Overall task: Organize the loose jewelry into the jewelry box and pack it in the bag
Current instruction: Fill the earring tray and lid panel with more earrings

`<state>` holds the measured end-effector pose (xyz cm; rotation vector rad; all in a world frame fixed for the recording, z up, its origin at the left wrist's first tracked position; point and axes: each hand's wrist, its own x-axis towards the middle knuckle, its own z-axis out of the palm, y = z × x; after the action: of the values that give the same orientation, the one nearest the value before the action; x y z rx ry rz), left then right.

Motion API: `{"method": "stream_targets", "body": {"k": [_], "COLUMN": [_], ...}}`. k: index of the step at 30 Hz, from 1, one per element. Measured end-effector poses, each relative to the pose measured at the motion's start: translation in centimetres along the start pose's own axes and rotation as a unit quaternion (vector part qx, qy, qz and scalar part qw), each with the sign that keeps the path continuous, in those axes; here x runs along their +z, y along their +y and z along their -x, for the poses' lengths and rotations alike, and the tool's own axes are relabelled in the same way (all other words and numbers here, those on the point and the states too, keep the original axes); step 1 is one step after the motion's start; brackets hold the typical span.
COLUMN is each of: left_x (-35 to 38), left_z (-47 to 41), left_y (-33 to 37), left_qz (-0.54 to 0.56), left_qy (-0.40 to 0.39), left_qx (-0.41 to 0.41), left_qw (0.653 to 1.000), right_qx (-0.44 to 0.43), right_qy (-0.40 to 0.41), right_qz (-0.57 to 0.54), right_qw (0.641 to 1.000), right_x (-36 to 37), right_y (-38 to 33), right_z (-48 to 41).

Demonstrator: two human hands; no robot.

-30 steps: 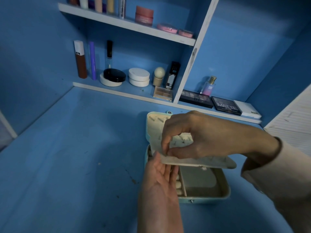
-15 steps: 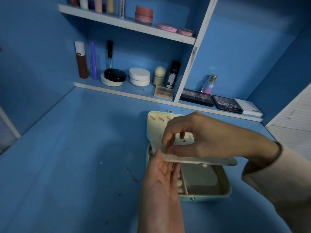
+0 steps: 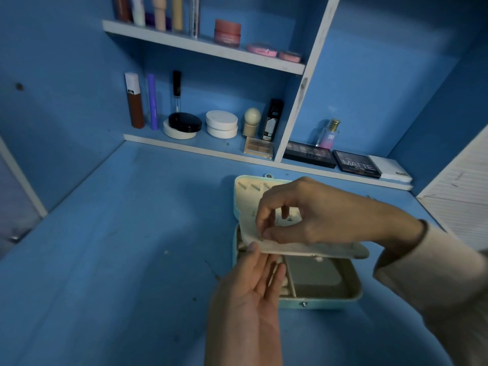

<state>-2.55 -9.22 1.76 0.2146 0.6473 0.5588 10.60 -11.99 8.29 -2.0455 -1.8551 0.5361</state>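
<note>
A mint-green jewelry box [image 3: 330,302] lies open on the blue desk, its lid [image 3: 239,191] tipped back. A cream inner panel [image 3: 317,250] with small slots hangs over the base. My right hand [image 3: 303,212] reaches in from the right and pinches a tiny piece of jewelry [image 3: 261,238] between thumb and forefinger at the panel's left edge; it is too small to identify. My left hand [image 3: 250,294] lies palm up with straight fingers, its fingertips under that same edge. The box's right compartment looks bare; ring rolls on the left are partly hidden by my fingers.
A low shelf behind the box carries compacts [image 3: 221,124], tubes, a small palette [image 3: 258,147], dark eyeshadow palettes [image 3: 356,163] and a perfume bottle [image 3: 328,134]. The upper shelf holds jars and bottles. A white slatted surface [image 3: 459,196] borders the desk on the right.
My right thumb and forefinger have settled lower onto the panel's left edge, and the panel has dipped slightly. My left hand stays under it, palm up.
</note>
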Motion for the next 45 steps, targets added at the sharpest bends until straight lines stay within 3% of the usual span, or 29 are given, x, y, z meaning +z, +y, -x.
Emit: {"method": "stream_targets", "body": {"k": [34,39,45], "left_x": [-0.7,-0.5,-0.3], "left_z": [-0.3,-0.3,-0.4], "left_y": [0.0,0.1,0.3], "left_qz": [-0.037,-0.033,-0.047], "left_qy": [-0.017,-0.023,-0.024], "left_qx": [0.001,0.001,-0.002], "left_qw": [0.999,0.999,0.999], "right_qx": [0.043,0.048,0.064], "right_qy": [-0.061,-0.004,0.154], "right_qz": [0.048,0.052,-0.014], "right_qw": [0.996,0.997,0.986], "right_x": [0.0,0.4,-0.2], "right_y": [-1.1,-0.5,1.8], "right_z": [-1.1,0.0,3.5]}}
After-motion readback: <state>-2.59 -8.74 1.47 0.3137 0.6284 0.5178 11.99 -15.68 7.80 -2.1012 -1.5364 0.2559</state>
